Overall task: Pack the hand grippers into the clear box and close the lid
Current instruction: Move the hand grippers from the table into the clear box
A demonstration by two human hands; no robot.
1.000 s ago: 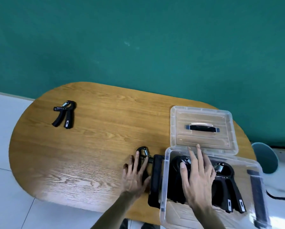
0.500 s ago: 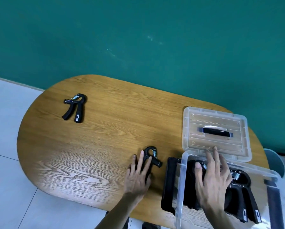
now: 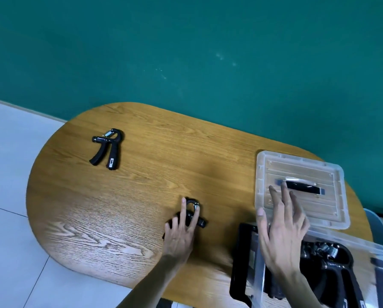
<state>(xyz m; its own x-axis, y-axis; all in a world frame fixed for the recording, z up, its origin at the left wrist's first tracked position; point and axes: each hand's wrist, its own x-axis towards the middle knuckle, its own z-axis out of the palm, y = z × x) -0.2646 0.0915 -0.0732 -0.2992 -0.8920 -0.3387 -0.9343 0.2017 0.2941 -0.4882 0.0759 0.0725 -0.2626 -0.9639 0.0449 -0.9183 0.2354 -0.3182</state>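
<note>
Head view: we see the left hand [image 3: 181, 232] curled around a hand gripper [image 3: 191, 215] on the counter [image 3: 141, 196], right hand [image 3: 281, 227] spread above the clear box [image 3: 258, 274], perhaps touching its lid [image 3: 301, 187]; another gripper [image 3: 107, 147] lies far left.

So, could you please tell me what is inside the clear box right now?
Black hand grippers lie in the clear box. The right hand above it covers part of them, so their count is unclear.
</note>
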